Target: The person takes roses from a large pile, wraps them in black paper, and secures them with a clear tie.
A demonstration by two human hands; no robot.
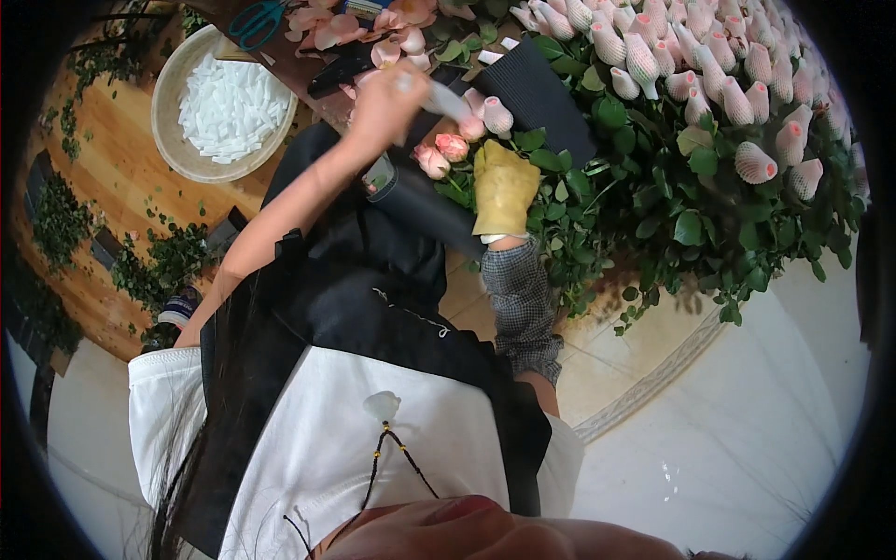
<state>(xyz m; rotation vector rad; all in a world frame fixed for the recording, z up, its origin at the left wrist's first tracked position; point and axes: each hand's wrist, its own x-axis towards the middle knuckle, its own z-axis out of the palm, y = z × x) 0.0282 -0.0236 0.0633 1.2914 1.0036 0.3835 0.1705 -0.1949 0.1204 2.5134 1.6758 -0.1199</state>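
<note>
My bare left hand (387, 107) is closed on a white foam net sleeve (437, 97), smeared by motion. The sleeve's far end meets a pink rose bud (469, 125). My right hand (506, 185), in a yellow glove, is closed round a small bunch of roses; the stems inside the fist are hidden. Two bare pink roses (452, 147) stick out to the left of the glove. Above it a rose bud in a net sleeve (497, 116) points away from me.
A round pale tub (166, 140) full of white sleeves stands on the left. Many netted roses (719, 79) with green leaves are heaped at the right. A black ridged sheet (537, 98), loose petals (341, 28) and teal scissors (254, 24) lie ahead. Leaf cuttings (168, 261) litter the wooden floor.
</note>
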